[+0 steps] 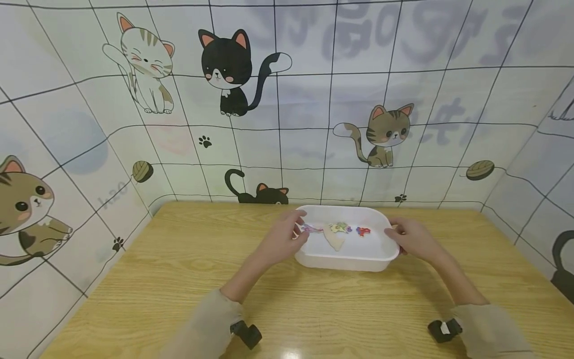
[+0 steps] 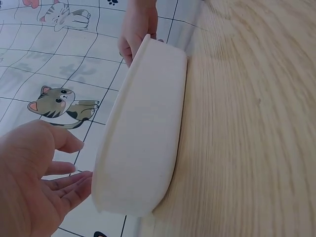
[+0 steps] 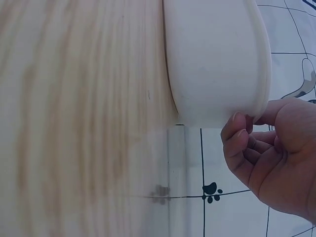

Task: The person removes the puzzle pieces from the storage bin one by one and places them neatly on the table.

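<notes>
A white plastic basin [image 1: 350,263] sits near the table's back edge. Inside it lie a flat beige piece [image 1: 334,238], a purple-and-pink strip [image 1: 312,229], a yellow-green patterned piece [image 1: 341,227] and a small red-and-blue piece [image 1: 363,231]. My left hand [image 1: 283,236] is at the basin's left end, its fingers loosely spread; in the left wrist view the fingertips [image 2: 81,187] come right up to the rim. At the other end my right hand [image 1: 414,240] pinches the rim, with the thumb on top and curled fingers [image 3: 237,140] below.
The basin stands on a light wood-grain table [image 1: 202,249]. A white grid-lined cloth with cartoon cats [image 1: 309,99] rises behind the table and at both sides. Black wrist mounts [image 1: 246,334] sit on both sleeves.
</notes>
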Demonstrator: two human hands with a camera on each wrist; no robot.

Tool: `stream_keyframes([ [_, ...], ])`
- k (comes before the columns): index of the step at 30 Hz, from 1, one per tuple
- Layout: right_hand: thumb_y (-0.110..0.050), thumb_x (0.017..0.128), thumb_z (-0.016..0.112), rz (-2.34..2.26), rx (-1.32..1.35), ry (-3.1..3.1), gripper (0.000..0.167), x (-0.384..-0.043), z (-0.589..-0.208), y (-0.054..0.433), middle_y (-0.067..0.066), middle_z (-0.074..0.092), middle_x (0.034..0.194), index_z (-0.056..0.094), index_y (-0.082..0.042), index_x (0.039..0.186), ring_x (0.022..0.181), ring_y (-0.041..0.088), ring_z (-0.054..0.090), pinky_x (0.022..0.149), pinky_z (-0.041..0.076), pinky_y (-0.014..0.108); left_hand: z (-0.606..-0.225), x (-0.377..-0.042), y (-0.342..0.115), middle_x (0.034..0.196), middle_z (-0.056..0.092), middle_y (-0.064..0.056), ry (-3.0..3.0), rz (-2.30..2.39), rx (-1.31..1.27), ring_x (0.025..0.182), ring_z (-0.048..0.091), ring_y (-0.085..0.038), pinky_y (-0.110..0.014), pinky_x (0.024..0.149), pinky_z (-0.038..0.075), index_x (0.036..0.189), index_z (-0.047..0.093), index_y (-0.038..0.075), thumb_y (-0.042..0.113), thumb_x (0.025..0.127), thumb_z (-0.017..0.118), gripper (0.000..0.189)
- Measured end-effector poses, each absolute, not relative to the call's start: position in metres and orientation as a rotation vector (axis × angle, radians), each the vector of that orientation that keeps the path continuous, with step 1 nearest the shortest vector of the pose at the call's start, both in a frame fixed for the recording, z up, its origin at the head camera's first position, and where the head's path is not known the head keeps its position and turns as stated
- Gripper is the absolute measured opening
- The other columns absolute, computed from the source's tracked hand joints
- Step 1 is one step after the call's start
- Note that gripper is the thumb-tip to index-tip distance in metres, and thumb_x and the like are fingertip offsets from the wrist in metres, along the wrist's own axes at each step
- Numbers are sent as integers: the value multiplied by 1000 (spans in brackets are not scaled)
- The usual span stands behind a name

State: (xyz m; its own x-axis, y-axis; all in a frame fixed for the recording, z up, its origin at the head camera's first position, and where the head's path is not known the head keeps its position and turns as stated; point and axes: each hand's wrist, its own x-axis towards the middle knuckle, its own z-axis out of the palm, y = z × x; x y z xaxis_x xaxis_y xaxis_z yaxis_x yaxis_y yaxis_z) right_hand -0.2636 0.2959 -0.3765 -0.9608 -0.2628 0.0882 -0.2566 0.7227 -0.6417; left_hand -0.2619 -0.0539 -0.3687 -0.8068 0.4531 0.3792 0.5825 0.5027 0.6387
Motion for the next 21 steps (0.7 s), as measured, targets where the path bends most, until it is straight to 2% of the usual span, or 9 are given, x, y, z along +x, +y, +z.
stream_keyframes([
  [8,-9,102,57,-1094,-437,2897,42,-264,-376,293,7,59,73,48,17,134,54,18,54,46,44,27,-366,-273,-33,119,62,-22,-2724,-1193,-887,99,64,-24,-34,84,54,140,49,-4,11,96,62,48],
  [21,-10,103,56,-1111,-416,2872,43,-263,-376,292,9,60,75,47,16,135,56,19,54,47,45,27,-373,-297,-5,123,62,-20,-2925,-1154,-868,105,64,-25,-35,93,51,141,49,-2,11,95,68,51],
])
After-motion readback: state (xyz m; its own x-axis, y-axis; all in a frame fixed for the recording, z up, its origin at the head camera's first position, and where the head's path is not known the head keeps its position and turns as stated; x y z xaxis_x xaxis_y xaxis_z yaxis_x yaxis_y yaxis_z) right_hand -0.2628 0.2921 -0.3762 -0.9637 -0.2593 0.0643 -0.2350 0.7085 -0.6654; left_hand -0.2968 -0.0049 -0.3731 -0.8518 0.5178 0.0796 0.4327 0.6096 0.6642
